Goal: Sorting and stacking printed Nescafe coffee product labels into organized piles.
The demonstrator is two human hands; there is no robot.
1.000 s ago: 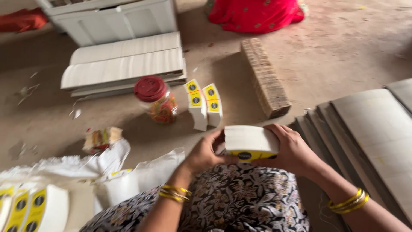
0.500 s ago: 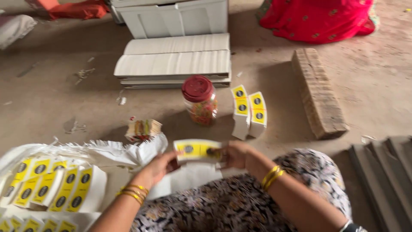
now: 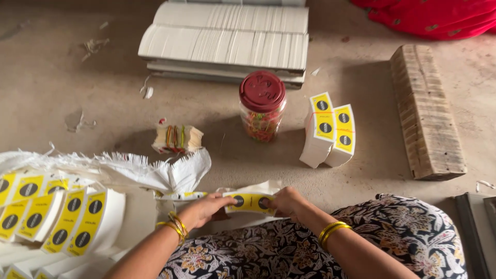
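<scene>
Yellow-labelled bundle (image 3: 249,202) lies crosswise, long axis left-right, both hands (image 3: 206,209) (image 3: 285,202) gripping its ends.

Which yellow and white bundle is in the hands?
The flat yellow-and-white card bundle at the lap, held by both hands; the others lie on the floor untouched.

Gold bangles (image 3: 175,225) circle both bare wrists above a dark floral-print garment (image 3: 403,232).
</scene>
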